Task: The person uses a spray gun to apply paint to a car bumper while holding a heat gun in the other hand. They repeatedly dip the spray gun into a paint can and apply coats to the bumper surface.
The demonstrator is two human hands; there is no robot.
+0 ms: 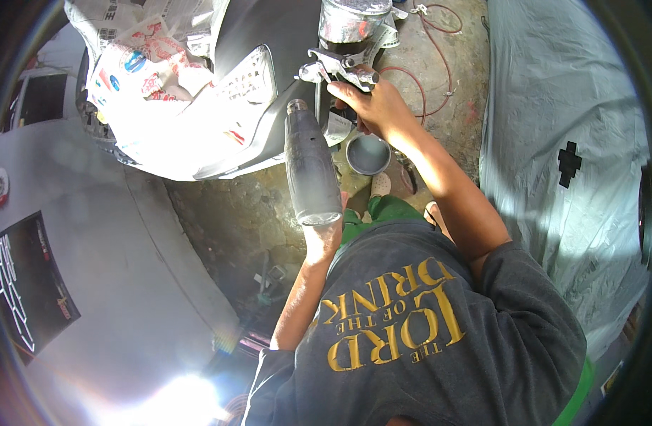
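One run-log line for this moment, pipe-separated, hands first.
left hand: holding grey bottle-shaped object | right hand: gripping silver spray gun | round container: below right hand

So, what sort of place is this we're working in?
Probably a vehicle paint or body-repair workshop: the right hand holds what looks like a spray gun, newspaper partly covers a dark panel, and pale plastic sheeting hangs at the right.

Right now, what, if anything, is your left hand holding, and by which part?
The left hand holds a grey bottle near its base, grip mostly hidden.
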